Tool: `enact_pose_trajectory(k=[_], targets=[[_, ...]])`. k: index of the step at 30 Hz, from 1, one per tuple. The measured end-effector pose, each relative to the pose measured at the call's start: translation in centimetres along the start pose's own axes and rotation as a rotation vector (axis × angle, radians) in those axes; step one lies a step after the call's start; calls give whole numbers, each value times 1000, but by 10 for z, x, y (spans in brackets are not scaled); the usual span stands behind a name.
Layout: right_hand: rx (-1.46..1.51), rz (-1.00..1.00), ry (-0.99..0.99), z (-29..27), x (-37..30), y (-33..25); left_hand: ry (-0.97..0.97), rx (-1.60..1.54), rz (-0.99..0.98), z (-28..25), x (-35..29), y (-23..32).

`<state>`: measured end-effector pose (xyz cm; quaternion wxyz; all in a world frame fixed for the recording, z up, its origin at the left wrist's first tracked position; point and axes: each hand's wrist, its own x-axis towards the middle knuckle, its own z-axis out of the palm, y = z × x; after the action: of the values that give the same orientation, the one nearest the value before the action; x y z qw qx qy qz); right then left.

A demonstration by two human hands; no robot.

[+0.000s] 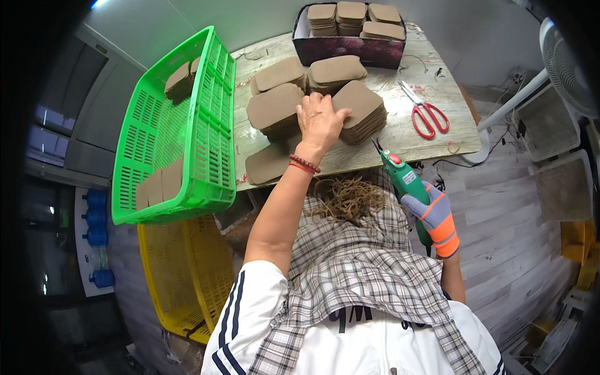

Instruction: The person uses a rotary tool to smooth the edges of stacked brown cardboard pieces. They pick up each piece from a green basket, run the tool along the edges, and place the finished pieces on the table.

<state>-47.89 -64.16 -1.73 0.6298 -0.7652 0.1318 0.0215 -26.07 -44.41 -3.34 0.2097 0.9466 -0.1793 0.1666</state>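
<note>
Head view: brown stacks (275,107) between green crate (219,197) and scissors (420,105).

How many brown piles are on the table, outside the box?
5: back left pile, back right pile, middle left pile, middle right pile, front left pile. The left hand and arm may hide more.

i'm in a small workshop: brown pad stacks (275,107) on my worktable (387,140), green power shears (407,179), red-handled scissors (425,114), a vented green crate (211,125), trimmings (348,198).
</note>
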Motion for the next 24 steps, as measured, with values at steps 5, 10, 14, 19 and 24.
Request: enact_pose_trajectory(k=[5,10,14,19,24], targets=[[-15,23,49,-3,-1,-6,195,-135,-27,18,0,7],[-9,18,98,-3,2,2,268,-29,36,25,-8,9],[-5,39,112,-4,3,8,191,-54,-6,23,-10,12],[21,15,134,-4,3,14,238,-62,87,19,-7,17],[91,53,116,-4,2,8,369,-317,-49,18,-6,20]])
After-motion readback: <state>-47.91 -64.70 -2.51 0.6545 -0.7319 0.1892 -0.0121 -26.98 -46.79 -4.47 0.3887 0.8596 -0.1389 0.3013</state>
